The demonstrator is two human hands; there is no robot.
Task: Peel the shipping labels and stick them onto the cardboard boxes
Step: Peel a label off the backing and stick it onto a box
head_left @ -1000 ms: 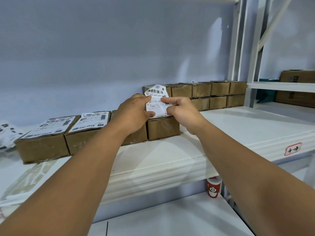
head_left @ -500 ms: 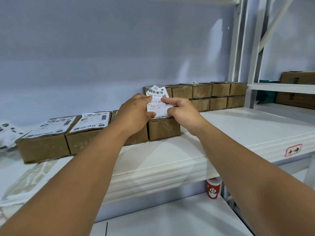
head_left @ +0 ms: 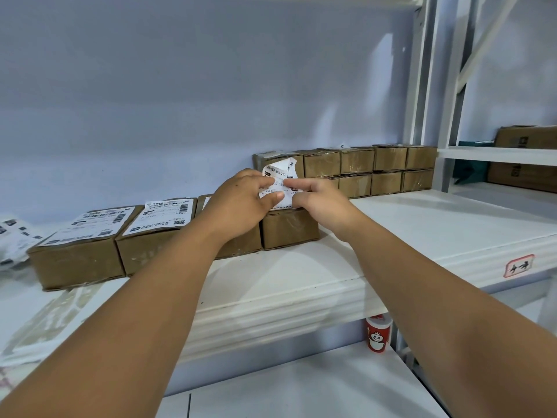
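- On the shelf [head_left: 422, 236], two left boxes [head_left: 81, 257] are already labelled; the bare box [head_left: 289, 233] waits right under my hands.
- My left hand [head_left: 241, 203] and right hand [head_left: 319, 200] have closed in, both pinching the label [head_left: 278, 173].
- The label now bends at its top above that box: peeling, I judge, not stuck.

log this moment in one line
left hand: pinches shipping label | right hand: pinches it too | shipping label: held over cardboard box
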